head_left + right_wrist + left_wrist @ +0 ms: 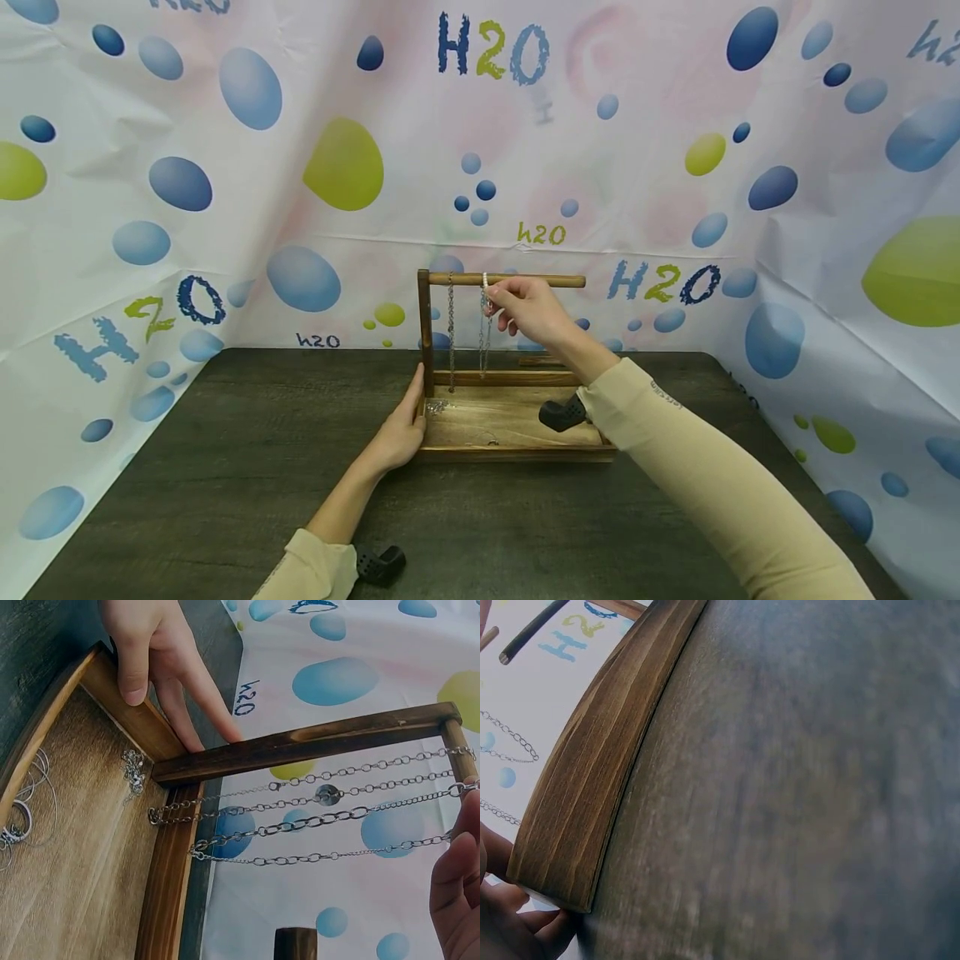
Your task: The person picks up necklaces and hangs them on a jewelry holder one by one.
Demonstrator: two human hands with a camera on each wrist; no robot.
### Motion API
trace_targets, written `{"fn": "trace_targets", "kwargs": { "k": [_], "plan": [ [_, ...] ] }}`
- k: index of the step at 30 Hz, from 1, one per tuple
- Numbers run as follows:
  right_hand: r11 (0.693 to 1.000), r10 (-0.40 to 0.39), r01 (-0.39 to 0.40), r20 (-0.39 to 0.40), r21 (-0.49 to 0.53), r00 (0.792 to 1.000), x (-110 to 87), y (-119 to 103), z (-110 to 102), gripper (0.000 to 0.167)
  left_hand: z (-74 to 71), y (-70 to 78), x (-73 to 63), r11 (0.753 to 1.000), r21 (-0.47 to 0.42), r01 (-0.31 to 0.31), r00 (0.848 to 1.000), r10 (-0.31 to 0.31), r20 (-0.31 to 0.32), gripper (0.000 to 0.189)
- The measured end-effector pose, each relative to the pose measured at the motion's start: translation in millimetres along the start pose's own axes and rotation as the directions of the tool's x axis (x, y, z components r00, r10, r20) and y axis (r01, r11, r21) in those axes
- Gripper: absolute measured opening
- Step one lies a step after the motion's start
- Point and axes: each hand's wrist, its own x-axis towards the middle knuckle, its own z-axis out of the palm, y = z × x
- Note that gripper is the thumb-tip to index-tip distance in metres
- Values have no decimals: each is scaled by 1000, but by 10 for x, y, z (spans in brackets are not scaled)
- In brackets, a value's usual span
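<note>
Near: left hand (399, 433), fingers straight, lies against the left end of the brown wooden tray stand (517, 455), apparently steadying it. In its tray, a small heap of fine silver chain (133, 771). Farther up: a long silver link necklace (451, 333) hangs from the horizontal wooden bar (547, 281). Beside it, at the bar, right hand (534, 315) pinches a second silver necklace (322, 819). Step, judged: hanging this one. Next move calls for settling it, then releasing without dragging.

Printed sheeting (645, 183) walls a table (225, 467) into a booth.
</note>
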Motion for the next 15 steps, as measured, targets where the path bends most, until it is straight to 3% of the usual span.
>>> {"fn": "trace_targets", "kwargs": {
  "k": [15],
  "plan": [
    [1000, -19, 19, 44, 14, 999, -26, 119, 176, 26, 10, -15, 10, 1000, 5, -5, 1000, 5, -3, 82]
  ]
}}
